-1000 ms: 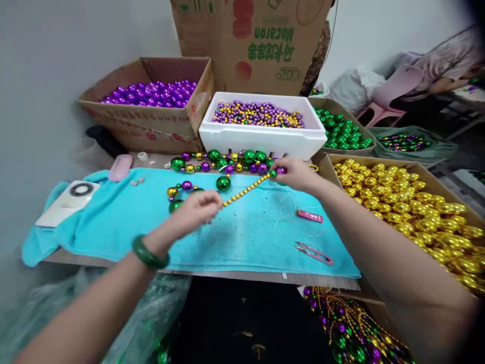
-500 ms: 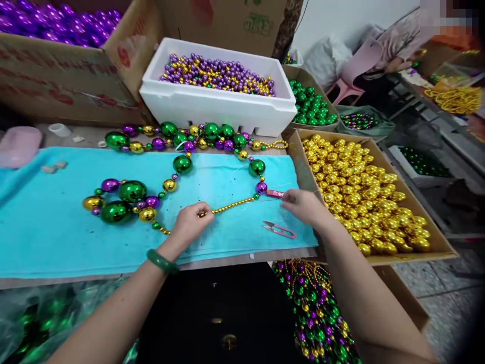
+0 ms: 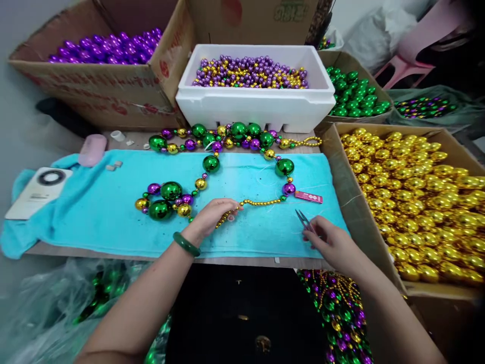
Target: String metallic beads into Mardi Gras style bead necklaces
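Pinched between thumb and fingers of the left hand [image 3: 217, 212], the gold bead section [image 3: 261, 203] crosses the centre of the frame; the right hand [image 3: 328, 240], right of centre and lower, is closed around the thread snips [image 3: 302, 218], blade tips slightly apart, pointing up and left, touching no bead. The beaded string [image 3: 285, 167] lies on the blue towel [image 3: 113, 202], running from a cluster at left of centre to the beads heaped before the white foam box [image 3: 253, 108]. Status, as judged: large green, purple and gold beads are already strung, and the gold section meets a small green bead at its right end; whether the join is secured cannot be determined. Loose thread [image 3: 267, 174] remains on the towel, so trimming appears incomplete. Compared with the frame half a second earlier, the snips have left the towel for the right hand, the red packet [image 3: 308, 197] formerly at its fingertips lies free, and the gold section sags slightly; the left hand retains its hold.
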Motion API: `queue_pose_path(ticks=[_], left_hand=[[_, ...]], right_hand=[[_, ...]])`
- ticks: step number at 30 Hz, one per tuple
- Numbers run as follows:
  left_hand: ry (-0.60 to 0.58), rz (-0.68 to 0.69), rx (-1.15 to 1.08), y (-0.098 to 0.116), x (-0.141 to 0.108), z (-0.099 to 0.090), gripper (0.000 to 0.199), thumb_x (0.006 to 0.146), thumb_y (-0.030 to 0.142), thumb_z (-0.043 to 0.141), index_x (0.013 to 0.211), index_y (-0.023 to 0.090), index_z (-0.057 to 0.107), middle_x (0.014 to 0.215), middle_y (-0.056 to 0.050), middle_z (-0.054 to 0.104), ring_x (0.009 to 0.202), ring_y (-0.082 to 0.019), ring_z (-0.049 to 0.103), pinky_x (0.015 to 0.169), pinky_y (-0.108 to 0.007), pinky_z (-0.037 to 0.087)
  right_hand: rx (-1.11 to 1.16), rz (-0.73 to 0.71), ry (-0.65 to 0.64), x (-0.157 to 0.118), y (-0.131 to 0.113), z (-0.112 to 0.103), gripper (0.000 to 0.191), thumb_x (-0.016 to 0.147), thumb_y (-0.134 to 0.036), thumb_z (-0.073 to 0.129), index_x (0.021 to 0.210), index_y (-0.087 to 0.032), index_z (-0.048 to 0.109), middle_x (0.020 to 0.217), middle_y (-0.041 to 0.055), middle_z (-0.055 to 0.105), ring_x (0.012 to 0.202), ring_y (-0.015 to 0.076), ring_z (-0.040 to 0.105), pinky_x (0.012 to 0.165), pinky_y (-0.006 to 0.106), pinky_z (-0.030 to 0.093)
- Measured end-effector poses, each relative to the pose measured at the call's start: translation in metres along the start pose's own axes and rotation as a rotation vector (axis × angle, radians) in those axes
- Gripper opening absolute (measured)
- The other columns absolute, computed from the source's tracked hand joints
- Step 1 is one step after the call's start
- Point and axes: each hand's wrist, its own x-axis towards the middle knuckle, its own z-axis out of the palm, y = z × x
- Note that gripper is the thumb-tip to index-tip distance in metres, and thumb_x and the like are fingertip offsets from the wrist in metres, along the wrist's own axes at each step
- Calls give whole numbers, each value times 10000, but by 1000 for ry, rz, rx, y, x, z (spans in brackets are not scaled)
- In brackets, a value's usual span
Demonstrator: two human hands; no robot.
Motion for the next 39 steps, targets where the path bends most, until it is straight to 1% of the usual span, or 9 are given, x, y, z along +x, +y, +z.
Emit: queue_pose_path(ticks=[4, 7, 10, 15, 23, 26, 29, 36, 39], left_hand=[[37, -4, 44, -3, -1, 0, 192, 683, 259, 607, 785, 115, 683, 690, -28, 608, 632, -103, 504, 598, -240, 384], [63, -10, 97, -5, -1, 0, 245, 679, 246, 628, 878, 115, 687, 666, -5, 601, 600, -91, 487, 615, -239, 377], [65, -23, 90, -7, -3, -1, 263, 702, 258, 617, 907, 112, 693, 685, -10, 611, 590, -86, 483, 609, -235, 368], [38, -13, 46, -10, -2, -4, 257, 717, 233, 601, 920, 111, 701, 752, -30, 636, 607, -81, 489, 632, -234, 381], [47, 75, 89, -19, -2, -2, 335, 732, 244, 584, 1035, 121, 657, 733, -14, 624, 612, -95, 491, 636, -239, 399], [72, 100, 176, -20, -4, -2, 253, 747, 281, 561, 907, 125, 678, 643, 1, 595, 601, -108, 493, 628, -241, 406], [89, 108, 266, -22, -5, -4, 221, 758, 313, 545, 805, 136, 670, 649, 0, 603, 590, -109, 498, 617, -238, 412], [134, 93, 314, -32, -1, -6, 244, 771, 338, 534, 844, 142, 659, 586, 21, 562, 521, -103, 481, 531, -227, 394], [178, 112, 443, -31, -1, -5, 225, 784, 305, 516, 846, 156, 672, 604, 7, 594, 559, -127, 515, 565, -249, 418]], right_hand=[[429, 10, -120, 11, -39, 42, 154, 768, -322, 529, 871, -227, 464, 631, -25, 551, 505, 120, 442, 492, 248, 333], [536, 83, -151, 25, -54, 76, 241, 760, -395, 544, 889, -194, 569, 533, -50, 437, 493, 111, 397, 466, 235, 295], [566, 192, -189, 32, -61, 93, 351, 777, -481, 508, 786, -155, 638, 557, -26, 440, 486, 94, 375, 444, 229, 279], [777, 352, -202, 32, -72, 101, 369, 722, -510, 567, 820, -158, 619, 582, -45, 425, 434, 65, 363, 387, 201, 207], [1071, 372, -209, 37, -80, 113, 376, 644, -484, 661, 823, -163, 577, 618, -50, 439, 410, 47, 360, 343, 183, 168], [1089, 378, -222, 41, -80, 111, 343, 643, -442, 669, 813, -157, 582, 605, -48, 431, 406, 42, 328, 343, 183, 137], [1092, 384, -258, 45, -78, 108, 316, 646, -421, 663, 795, -153, 590, 580, -50, 416, 396, 40, 284, 342, 189, 106], [993, 418, -229, 51, -80, 107, 337, 590, -411, 671, 778, -137, 614, 529, -67, 400, 373, 32, 263, 346, 186, 99], [953, 435, -220, 52, -82, 109, 330, 575, -410, 665, 754, -137, 612, 507, -75, 388, 361, 30, 257, 349, 191, 100]])
